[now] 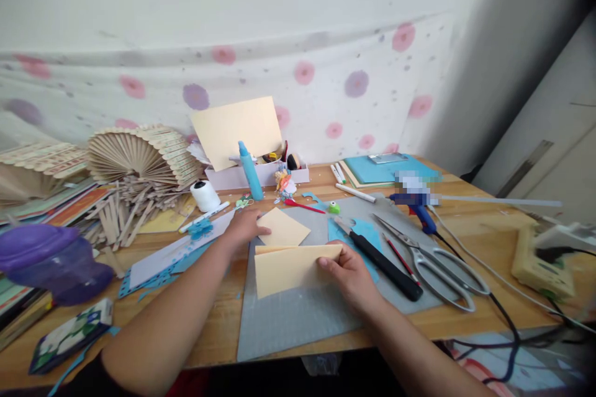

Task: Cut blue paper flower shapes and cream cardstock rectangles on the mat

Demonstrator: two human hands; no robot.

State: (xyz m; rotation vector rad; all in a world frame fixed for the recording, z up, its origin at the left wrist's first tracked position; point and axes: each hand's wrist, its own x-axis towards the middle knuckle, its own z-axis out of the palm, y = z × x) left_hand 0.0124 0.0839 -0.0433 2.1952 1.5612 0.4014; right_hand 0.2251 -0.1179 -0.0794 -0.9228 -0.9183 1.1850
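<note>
My right hand (pixel 347 273) grips the right end of a folded cream card (pixel 293 270), thumb on the front, above a grey cutting mat (pixel 298 322). The card's fold layers part slightly along its top edge. Just beyond it lies a smaller cream paper piece (pixel 283 228), flat on the mat. My left hand (pixel 245 226) is at that piece's left corner, its fingers stretched toward it; whether they press on it is unclear.
Right of the card are a black-handled cutter (pixel 386 267), a red pen (pixel 401 258), large scissors (pixel 437 267) and a glue gun (pixel 419 211) with its cable. A blue glue bottle (pixel 251 173) stands behind. At left are a white thread spool (pixel 205 196) and a purple cup (pixel 51 263).
</note>
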